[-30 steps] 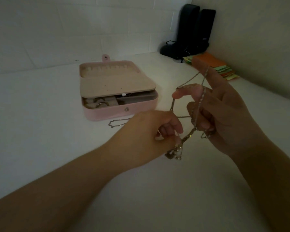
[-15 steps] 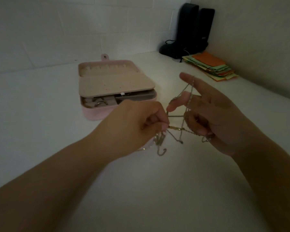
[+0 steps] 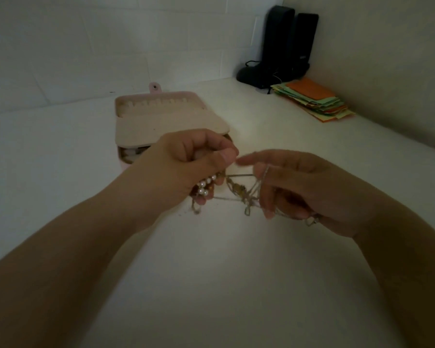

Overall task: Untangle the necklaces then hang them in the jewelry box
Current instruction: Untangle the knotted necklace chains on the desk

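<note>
A knot of tangled necklaces (image 3: 239, 190), thin metal chains with a string of pearls (image 3: 206, 185), is stretched between my two hands above the white table. My left hand (image 3: 186, 167) grips the pearl end in curled fingers, thumb pressed against the forefinger. My right hand (image 3: 301, 187) has chain loops wound over its fingers, which curl round the strands. The pink jewelry box (image 3: 161, 116) lies open behind my left hand, its row of hooks showing in the lid at the back; its front is hidden by that hand.
Two black speakers (image 3: 284, 43) stand in the far right corner by the wall. A stack of coloured paper notes (image 3: 314, 99) lies in front of them. White table surface (image 3: 60, 172) spreads left and toward me.
My left hand rose and moved right, now covering the front of the box. My right hand lowered its raised finger, and the chains pulled into a flatter, tighter stretch.
</note>
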### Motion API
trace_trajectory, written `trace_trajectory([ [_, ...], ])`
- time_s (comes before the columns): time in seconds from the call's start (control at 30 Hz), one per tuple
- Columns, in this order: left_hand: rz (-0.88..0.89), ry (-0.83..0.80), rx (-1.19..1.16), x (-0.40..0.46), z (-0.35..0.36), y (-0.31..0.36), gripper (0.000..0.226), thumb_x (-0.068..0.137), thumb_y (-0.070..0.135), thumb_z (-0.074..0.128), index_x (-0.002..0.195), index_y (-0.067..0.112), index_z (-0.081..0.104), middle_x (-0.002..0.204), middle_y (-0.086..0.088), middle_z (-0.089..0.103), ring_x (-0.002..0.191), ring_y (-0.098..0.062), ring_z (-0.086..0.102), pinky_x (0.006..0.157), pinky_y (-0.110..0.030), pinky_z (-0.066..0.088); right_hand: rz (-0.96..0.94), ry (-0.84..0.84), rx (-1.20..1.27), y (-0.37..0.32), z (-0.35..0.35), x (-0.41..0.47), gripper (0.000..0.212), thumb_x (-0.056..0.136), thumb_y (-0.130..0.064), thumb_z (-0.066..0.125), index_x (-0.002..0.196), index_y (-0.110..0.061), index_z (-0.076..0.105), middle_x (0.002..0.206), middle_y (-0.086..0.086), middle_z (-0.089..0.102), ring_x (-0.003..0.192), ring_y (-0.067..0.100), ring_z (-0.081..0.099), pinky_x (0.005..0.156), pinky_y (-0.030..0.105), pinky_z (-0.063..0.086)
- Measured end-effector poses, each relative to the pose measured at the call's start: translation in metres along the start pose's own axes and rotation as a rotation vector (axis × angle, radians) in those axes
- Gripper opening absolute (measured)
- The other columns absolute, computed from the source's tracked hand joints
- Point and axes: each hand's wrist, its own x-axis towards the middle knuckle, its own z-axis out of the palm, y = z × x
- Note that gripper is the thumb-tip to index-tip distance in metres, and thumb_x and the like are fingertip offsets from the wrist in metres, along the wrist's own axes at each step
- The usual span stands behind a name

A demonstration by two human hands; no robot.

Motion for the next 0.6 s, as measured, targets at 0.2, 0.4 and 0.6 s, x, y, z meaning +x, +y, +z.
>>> trace_trajectory([
  [0.2, -0.248, -0.147, -0.201, -0.001, -0.0003, -0.004, 0.036, 0.066, 0.03, 0.059, 0.098, 0.015, 0.066, 0.06, 0.007, 0.064, 0.047, -0.001, 0.052, 0.038, -0.013, 0.04, 0.003, -0.078, -0.374, 0.0039, 0.0018, 0.0016, 0.017, 0.073, -0.04, 0.064, 0.074, -0.025, 0.072, 0.063, 0.0, 0.064, 0.055, 0.015, 0.053, 0.053, 0.025, 0.043],
  [0.4, -0.313, -0.212, -0.387, -0.0018, -0.0051, -0.0007, 0.032, 0.068, 0.007, 0.057, 0.099, 0.013, 0.065, 0.078, -0.001, 0.073, 0.059, -0.007, 0.067, 0.046, -0.013, 0.05, -0.17, 0.123, -0.335, 0.0004, -0.0036, 0.0003, 0.036, 0.06, -0.057, 0.058, 0.073, -0.028, 0.073, 0.072, -0.001, 0.072, 0.07, 0.017, 0.064, 0.067, 0.027, 0.049],
  [0.6, -0.281, -0.174, -0.353, -0.0025, -0.0051, 0.0009, 0.035, 0.061, 0.004, 0.06, 0.093, 0.014, 0.066, 0.079, 0.001, 0.072, 0.056, -0.008, 0.066, 0.039, -0.013, 0.046, -0.333, 0.284, -0.301, 0.0017, -0.0014, 0.0024, 0.036, 0.066, -0.05, 0.061, 0.068, -0.015, 0.067, 0.062, 0.005, 0.067, 0.05, 0.015, 0.063, 0.053, 0.022, 0.052],
])
